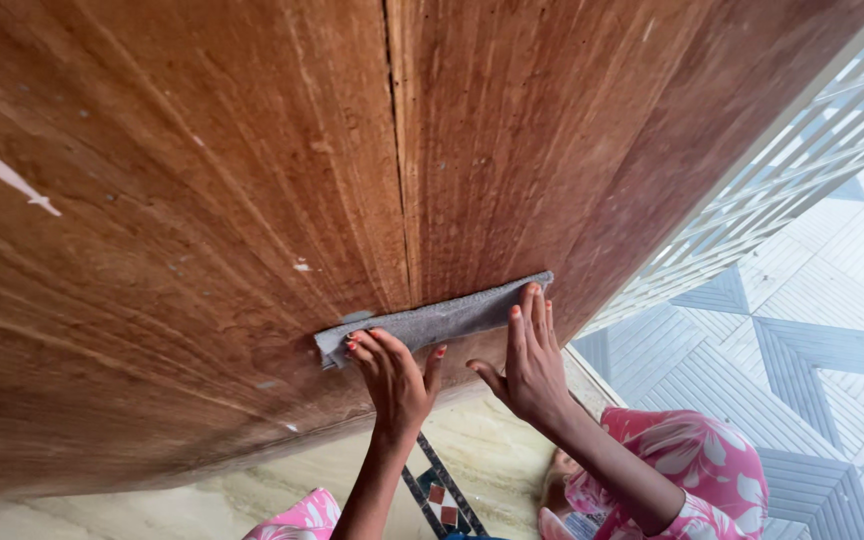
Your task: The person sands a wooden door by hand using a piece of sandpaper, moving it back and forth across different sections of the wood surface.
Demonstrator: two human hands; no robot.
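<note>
A grey folded cloth [442, 318] lies flat against a large brown wooden door [202, 200], across its vertical seam near the lower part. My left hand [392, 380] presses on the cloth's left end with fingers bent. My right hand [530, 360] presses flat on the cloth's right end, fingers stretched upward. Both arms reach up from below; my right sleeve is pink with a white flower print [692, 470].
The door surface has white paint flecks [2, 172] at the left. At the right stands a wall of grey and white patterned tiles [812, 290] with a pale frame edge. Below lies a cream marble floor [282, 480] with a dark inlaid strip [440, 495].
</note>
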